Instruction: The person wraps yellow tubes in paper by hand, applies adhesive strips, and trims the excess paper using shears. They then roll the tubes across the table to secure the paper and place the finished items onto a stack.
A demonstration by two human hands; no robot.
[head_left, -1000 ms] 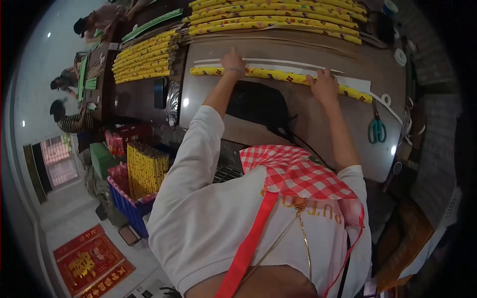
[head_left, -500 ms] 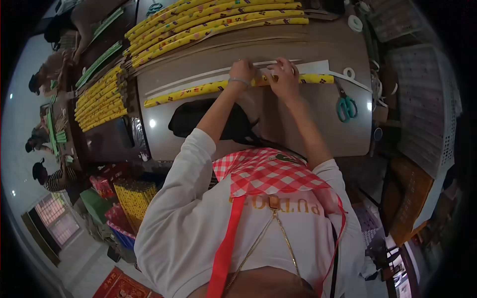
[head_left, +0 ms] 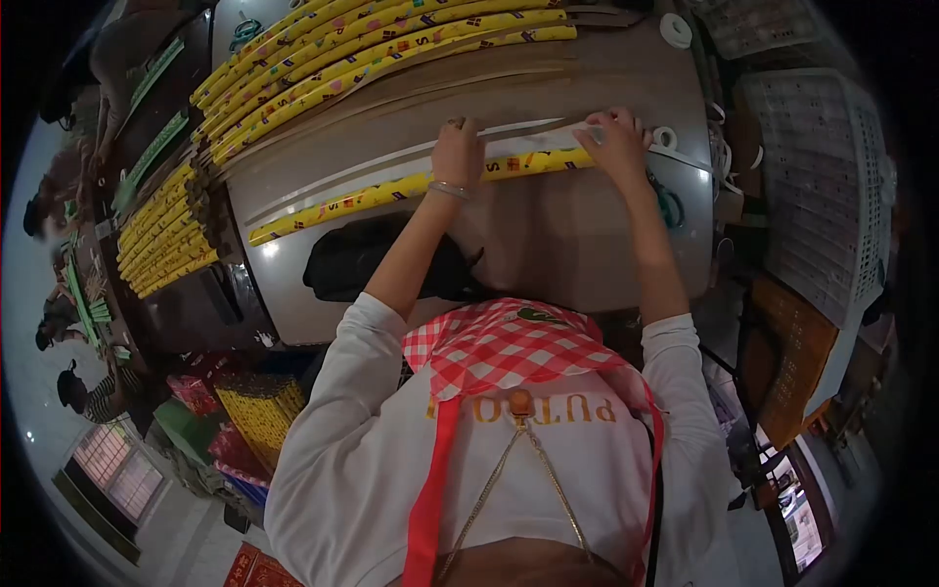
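A yellow wrapping paper roll (head_left: 342, 203) with colourful printed figures lies across the table in front of me. My left hand (head_left: 458, 157) is closed over its middle, and the fingers' undersides are hidden. At the roll's right end, my right hand (head_left: 618, 149) curls its fingers and thumb around the tip, beside a white paper sheet (head_left: 559, 138) running behind the roll. A long thin pale strip (head_left: 362, 172) lies just beyond it. Teal-handled scissors (head_left: 671, 207) show partly behind my right forearm. A black cloth item (head_left: 377, 262) sits nearer to me.
Several finished yellow rolls (head_left: 391, 49) lie at the far side, above brown strips (head_left: 421, 96). More rolls (head_left: 166, 235) are stacked on the left. White tape rolls (head_left: 676, 30) stand on the right, near a white plastic crate (head_left: 812, 176). Other people (head_left: 83, 386) work at far left.
My right hand has slid right along the roll to its end, away from my left hand. My left hand stays closed near the middle. The view has shifted slightly.
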